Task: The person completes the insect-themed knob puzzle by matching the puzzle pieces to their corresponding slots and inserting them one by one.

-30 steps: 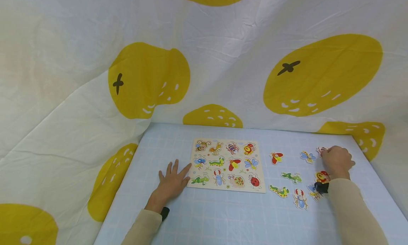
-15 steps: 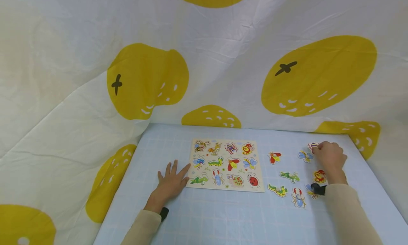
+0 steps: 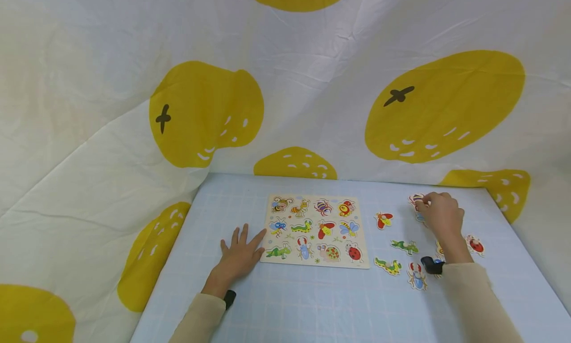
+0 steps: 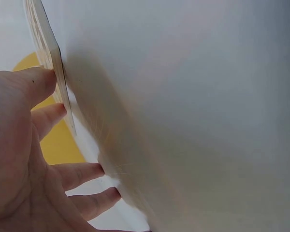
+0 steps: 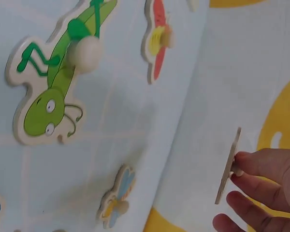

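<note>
In the head view, my right hand (image 3: 443, 216) pinches a spider puzzle piece (image 3: 416, 200) over the far right of the table. The right wrist view shows the piece (image 5: 227, 166) edge-on, raised off the surface, its small knob between thumb and finger. Partly hidden below that hand is a dragonfly piece (image 5: 117, 198). My left hand (image 3: 241, 256) lies with spread, straight fingers by the left edge of an insect puzzle board (image 3: 294, 262). Its thumb and a finger touch the board's edge in the left wrist view.
Right of the board lie a red-winged insect piece (image 3: 383, 220), a grasshopper piece (image 3: 404, 247), a caterpillar piece (image 3: 388, 266), a stag beetle piece (image 3: 417, 277) and a ladybird piece (image 3: 475, 245). My right forearm partly covers others. A patterned white curtain (image 3: 312, 110) borders the table.
My right hand has moved left with the spider piece, now over the dragonfly piece. The ladybird piece has come into view right of the forearm. My left hand stays put.
</note>
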Motion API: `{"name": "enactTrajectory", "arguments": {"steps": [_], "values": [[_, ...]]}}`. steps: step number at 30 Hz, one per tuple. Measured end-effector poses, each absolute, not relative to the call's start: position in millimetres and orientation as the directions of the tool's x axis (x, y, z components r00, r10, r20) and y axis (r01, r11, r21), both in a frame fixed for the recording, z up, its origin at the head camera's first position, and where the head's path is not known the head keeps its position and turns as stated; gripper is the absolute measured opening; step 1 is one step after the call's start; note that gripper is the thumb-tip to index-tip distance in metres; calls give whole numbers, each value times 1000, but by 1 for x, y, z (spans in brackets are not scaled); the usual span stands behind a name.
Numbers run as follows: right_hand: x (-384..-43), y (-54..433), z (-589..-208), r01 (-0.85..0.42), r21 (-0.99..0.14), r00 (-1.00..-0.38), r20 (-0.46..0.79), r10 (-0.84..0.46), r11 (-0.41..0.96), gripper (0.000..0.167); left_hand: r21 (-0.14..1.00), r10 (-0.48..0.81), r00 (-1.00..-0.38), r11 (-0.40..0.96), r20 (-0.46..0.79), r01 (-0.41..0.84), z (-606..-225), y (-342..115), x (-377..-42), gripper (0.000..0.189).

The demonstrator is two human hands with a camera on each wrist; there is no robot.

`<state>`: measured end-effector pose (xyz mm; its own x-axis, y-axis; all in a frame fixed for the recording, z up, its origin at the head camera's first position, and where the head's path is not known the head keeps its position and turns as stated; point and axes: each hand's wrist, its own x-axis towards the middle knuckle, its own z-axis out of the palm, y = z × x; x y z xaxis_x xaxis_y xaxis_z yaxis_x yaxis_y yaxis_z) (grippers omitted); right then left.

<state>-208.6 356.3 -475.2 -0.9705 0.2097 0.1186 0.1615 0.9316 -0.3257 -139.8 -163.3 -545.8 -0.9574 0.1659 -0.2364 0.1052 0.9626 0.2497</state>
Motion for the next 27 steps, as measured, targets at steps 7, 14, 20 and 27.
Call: {"name": "enactTrajectory", "arguments": {"steps": [7, 14, 20, 27], "values": [[-207, 328, -473, 79, -324, -969, 196, 148, 943, 31, 257, 167, -959, 961, -231, 106, -546, -163, -140, 56], [-208, 301, -477, -3, -321, -961, 261, 85, 947, 27, 254, 159, -958, 962, -238, 97, -547, -163, -140, 56], [-211, 277, -480, -54, -338, -962, 270, 42, 940, 24, 249, 157, -958, 964, -242, 96, -549, -162, -140, 56], [-215, 246, -483, -94, -358, -964, 266, 5, 929, 22, 263, 157, -958, 960, -241, 91, -546, -162, -139, 56]]}}
